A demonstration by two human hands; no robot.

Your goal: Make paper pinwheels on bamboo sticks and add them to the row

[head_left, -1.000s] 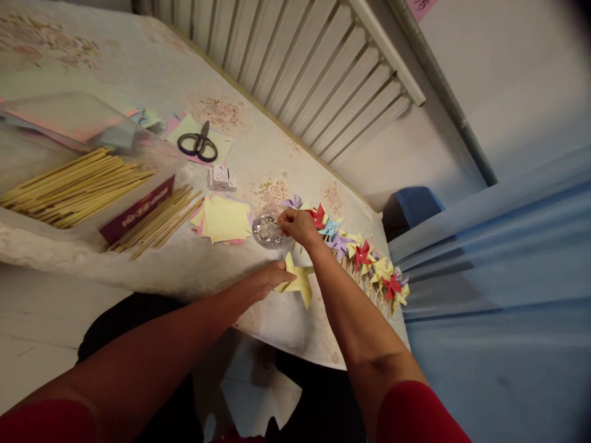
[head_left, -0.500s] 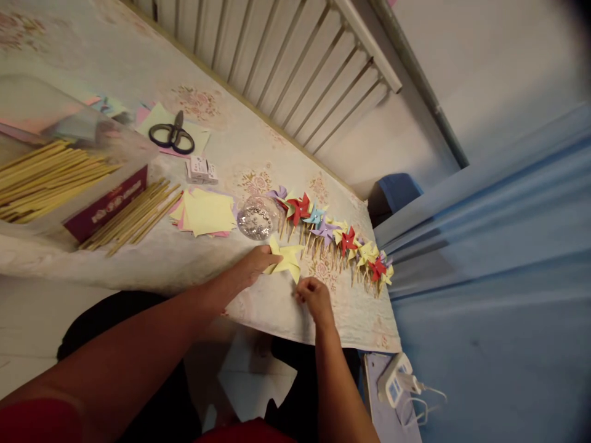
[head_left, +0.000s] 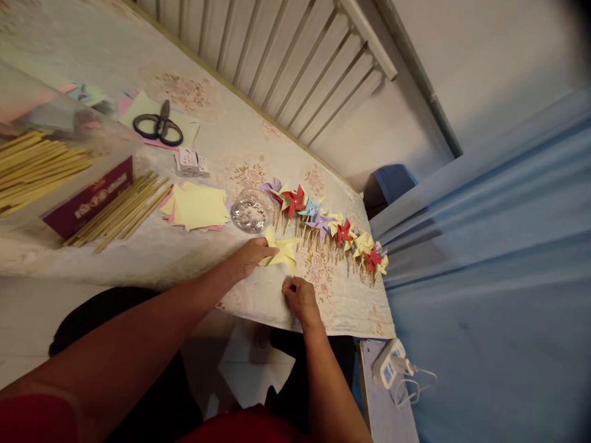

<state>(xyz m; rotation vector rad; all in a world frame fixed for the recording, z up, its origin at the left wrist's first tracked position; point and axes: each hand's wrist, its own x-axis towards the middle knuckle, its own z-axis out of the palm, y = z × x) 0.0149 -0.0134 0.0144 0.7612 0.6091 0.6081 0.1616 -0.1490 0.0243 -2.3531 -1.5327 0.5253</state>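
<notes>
My left hand [head_left: 249, 255] pinches a folded yellow paper pinwheel [head_left: 282, 252] against the table's front edge. My right hand [head_left: 300, 298] sits just below the pinwheel's lower tip with its fingers curled together; whatever is in them is too small to make out. A clear round dish of shiny small pieces [head_left: 250, 211] stands right behind the pinwheel.
A row of several finished coloured pinwheels on sticks [head_left: 330, 231] lies to the right. Yellow and pink paper squares [head_left: 198, 208], loose wooden sticks [head_left: 122, 212], a clear box of sticks [head_left: 41, 166], scissors [head_left: 157, 126] and a small white box [head_left: 189, 161] lie left. A power strip [head_left: 390, 369] is below right.
My right hand left the shiny dish and came down to the pinwheel's lower tip, fingers pinched. My left hand kept holding the pinwheel. The view shifted slightly left.
</notes>
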